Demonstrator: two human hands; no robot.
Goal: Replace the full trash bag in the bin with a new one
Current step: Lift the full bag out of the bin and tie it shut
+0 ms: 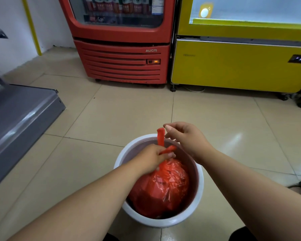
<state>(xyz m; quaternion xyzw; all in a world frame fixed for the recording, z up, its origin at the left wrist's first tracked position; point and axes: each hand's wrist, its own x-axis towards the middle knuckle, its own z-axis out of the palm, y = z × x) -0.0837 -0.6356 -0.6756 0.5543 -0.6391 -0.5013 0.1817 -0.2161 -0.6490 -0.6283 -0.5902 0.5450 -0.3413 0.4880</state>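
A white bin (201,185) sits on the tan tile floor (111,115), with the full red bag (163,186) inside. The left hand (151,158) squeezes the bag's neck. The right hand (188,139) is by a red strip (160,136); I cannot tell if its fingers hold it. A red fridge (122,63) and a yellow fridge (233,66) stand behind.

Tiled floor (111,110), white bin (160,222), red cooler (122,63), yellow freezer (233,66) (seemingly on casters (172,89))
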